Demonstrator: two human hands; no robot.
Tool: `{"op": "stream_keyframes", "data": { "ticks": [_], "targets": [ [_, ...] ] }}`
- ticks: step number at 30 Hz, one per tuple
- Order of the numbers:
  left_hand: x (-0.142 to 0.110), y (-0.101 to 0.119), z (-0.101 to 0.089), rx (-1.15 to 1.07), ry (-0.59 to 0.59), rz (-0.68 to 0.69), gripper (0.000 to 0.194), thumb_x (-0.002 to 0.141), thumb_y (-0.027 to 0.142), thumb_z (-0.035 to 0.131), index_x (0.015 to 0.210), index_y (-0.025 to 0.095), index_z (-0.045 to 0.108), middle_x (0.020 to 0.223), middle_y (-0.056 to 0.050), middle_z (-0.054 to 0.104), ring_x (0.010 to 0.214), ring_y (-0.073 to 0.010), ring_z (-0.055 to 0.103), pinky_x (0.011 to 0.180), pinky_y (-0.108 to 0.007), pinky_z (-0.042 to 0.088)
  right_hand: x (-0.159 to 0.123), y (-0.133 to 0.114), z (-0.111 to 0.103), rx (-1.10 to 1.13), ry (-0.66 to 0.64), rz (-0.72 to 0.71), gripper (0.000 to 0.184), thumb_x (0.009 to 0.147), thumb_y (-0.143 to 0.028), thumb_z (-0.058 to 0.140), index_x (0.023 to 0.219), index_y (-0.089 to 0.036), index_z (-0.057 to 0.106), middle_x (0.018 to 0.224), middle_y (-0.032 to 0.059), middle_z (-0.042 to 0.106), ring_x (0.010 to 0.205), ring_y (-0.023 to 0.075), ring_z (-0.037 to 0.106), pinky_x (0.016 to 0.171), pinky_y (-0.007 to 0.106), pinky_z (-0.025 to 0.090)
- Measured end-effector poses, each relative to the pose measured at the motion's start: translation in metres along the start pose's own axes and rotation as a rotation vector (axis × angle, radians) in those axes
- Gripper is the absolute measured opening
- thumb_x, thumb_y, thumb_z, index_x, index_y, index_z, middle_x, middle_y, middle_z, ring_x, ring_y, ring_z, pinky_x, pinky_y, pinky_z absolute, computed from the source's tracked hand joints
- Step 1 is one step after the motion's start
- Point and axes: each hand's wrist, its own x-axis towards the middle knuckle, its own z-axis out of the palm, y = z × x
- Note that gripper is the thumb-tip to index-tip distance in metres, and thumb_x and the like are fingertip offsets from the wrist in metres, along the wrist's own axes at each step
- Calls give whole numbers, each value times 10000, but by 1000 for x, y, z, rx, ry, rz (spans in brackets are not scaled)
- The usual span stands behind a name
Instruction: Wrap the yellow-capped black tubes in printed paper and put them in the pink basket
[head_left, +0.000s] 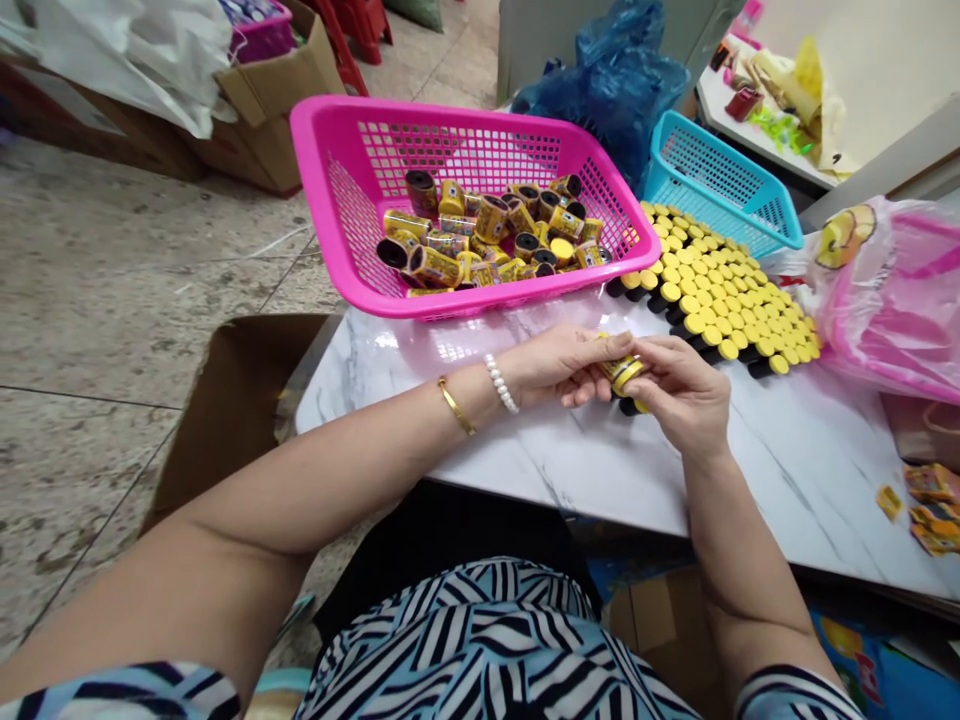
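Both hands meet above the white marbled table [517, 460], closed on one small yellow-labelled cylinder [619, 376]. My left hand [559, 365] grips its left part, thumb on top and fingers curled underneath. The fingertips and thumb of my right hand [684, 395] pinch its yellow right end. Just below, black pieces with yellow tops [628, 406] show partly behind the hands. Beyond them a pink basket [480, 300] holds many loose yellow-labelled cylinders [491, 220], some with black ends. To its right, black cylinders with yellow tops [724, 295] stand packed in rows.
A blue basket [720, 190] and a blue plastic bag [615, 80] sit behind the rows. At right lie a pink-and-clear plastic bag [892, 290] and crumpled yellow-orange pieces [934, 510]. An open cardboard box [225, 400] stands on the floor left of the table.
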Motion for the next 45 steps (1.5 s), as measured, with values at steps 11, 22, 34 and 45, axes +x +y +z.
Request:
{"op": "stream_keyframes", "data": {
  "ticks": [11, 22, 34, 45],
  "targets": [
    [-2, 1, 3, -73, 163, 142, 582, 722, 659, 895, 809, 113, 715, 729, -43, 660, 553, -72, 540, 479, -190, 378, -2, -13, 8, -444, 151, -255, 392, 870, -191, 824, 1238, -301, 746, 1128, 51, 744, 895, 192, 759, 837, 382, 707],
    [-7, 1, 4, 269, 253, 463, 465, 724, 433, 946, 1030, 151, 741, 951, -43, 740, 835, -152, 687, 770, -263, 561, 3, -14, 17, 126, 194, 336, 296, 808, -353, 882, 1068, -225, 826, 978, 48, 832, 842, 209, 794, 790, 381, 716],
    [-1, 4, -6, 230, 237, 264, 507, 755, 569, 898, 931, 129, 718, 725, -6, 662, 596, -89, 594, 603, -223, 488, -1, -2, 9, 46, 135, 64, 441, 832, -324, 868, 1261, -323, 771, 1187, 43, 715, 972, 182, 748, 878, 375, 700],
    [-4, 12, -15, 955, 464, 306, 182, 860, 303, 771, 787, 156, 693, 696, -26, 669, 628, -134, 581, 591, -245, 426, 127, -6, -4, -290, 189, -88, 479, 910, -554, 759, 1296, -272, 723, 1178, 28, 768, 1107, 208, 750, 848, 297, 639]
  ]
}}
